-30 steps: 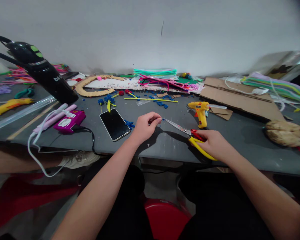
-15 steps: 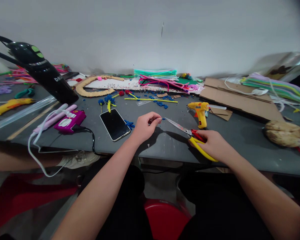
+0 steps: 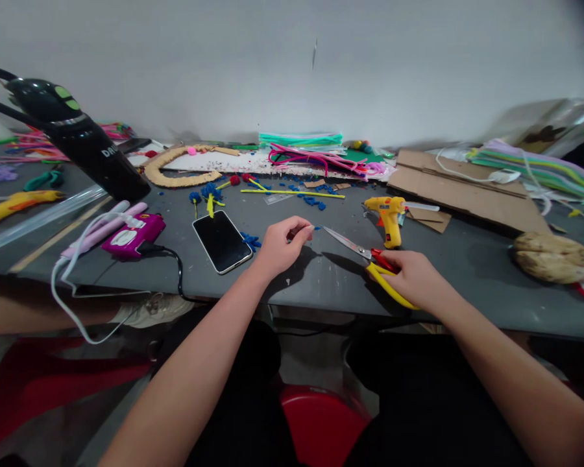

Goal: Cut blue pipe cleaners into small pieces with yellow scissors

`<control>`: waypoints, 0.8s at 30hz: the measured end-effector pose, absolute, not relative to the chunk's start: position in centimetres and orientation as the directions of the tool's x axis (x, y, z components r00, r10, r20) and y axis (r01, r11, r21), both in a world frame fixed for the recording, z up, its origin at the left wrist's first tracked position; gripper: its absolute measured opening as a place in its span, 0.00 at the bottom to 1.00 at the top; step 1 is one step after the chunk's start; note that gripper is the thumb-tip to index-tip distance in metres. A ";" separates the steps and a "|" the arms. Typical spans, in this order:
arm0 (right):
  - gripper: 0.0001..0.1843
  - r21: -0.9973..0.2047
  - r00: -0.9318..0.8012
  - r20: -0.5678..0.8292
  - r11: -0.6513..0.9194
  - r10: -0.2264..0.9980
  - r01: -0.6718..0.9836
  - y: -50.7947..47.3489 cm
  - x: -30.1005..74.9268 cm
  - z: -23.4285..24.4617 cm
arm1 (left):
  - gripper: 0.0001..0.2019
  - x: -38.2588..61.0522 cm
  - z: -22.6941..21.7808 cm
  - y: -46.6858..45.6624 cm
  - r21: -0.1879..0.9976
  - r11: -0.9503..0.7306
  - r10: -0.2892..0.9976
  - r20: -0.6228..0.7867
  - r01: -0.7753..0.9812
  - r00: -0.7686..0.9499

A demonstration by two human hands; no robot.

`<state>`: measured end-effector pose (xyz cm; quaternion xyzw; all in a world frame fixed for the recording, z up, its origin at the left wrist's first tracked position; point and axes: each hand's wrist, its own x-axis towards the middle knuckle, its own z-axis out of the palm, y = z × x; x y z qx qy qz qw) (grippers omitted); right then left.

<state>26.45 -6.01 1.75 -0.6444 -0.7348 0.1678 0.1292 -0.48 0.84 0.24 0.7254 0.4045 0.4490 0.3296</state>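
Pinched in my left hand point(image 3: 286, 245) is a small blue fuzzy piece point(image 3: 317, 228), its tip sticking out past the fingertips. My right hand point(image 3: 413, 277) is wrapped round the red and yellow handles of a pair of scissors point(image 3: 346, 242). The blades point left at the blue piece, nearly closed, with a small gap between their tips and it. A phone point(image 3: 222, 241) with a dark screen lies left of my left hand. Blue cut pieces point(image 3: 251, 241) lie beside it, and blue pom-pom flowers on yellow stems point(image 3: 211, 194) touch its top edge.
A yellow glue gun point(image 3: 388, 219) stands beyond the scissors. Cardboard sheets point(image 3: 467, 185) lie to the right, near a pale brown lump point(image 3: 555, 257). At left are a purple power adapter point(image 3: 133, 235) with cables and a tall black device point(image 3: 90, 146). Pink pipe cleaners point(image 3: 311, 159) lie at the back.
The scissors' tips have drawn slightly away from the blue piece. Both hands keep their grips, and the whole view has shifted a little.
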 end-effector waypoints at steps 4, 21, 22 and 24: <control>0.16 -0.436 -0.121 -0.041 0.092 0.992 0.895 -6.2 26.4 1.8 | 0.13 -0.6 0.3 0.8 0.855 -0.438 0.890 0.369 0.277 0.269; 0.13 -0.419 -0.173 -0.051 0.136 0.984 0.898 -6.4 26.5 1.9 | 0.13 -0.7 0.4 0.8 0.827 -0.461 0.876 0.366 0.322 0.313; 0.13 -0.419 -0.174 -0.044 0.140 0.984 0.897 -6.4 26.5 2.0 | 0.13 -0.7 0.4 0.8 0.824 -0.465 0.874 0.370 0.324 0.314; 0.13 -0.425 -0.180 -0.028 0.151 0.983 0.893 -6.4 26.5 2.0 | 0.13 -0.6 0.4 0.8 0.818 -0.473 0.870 0.378 0.326 0.316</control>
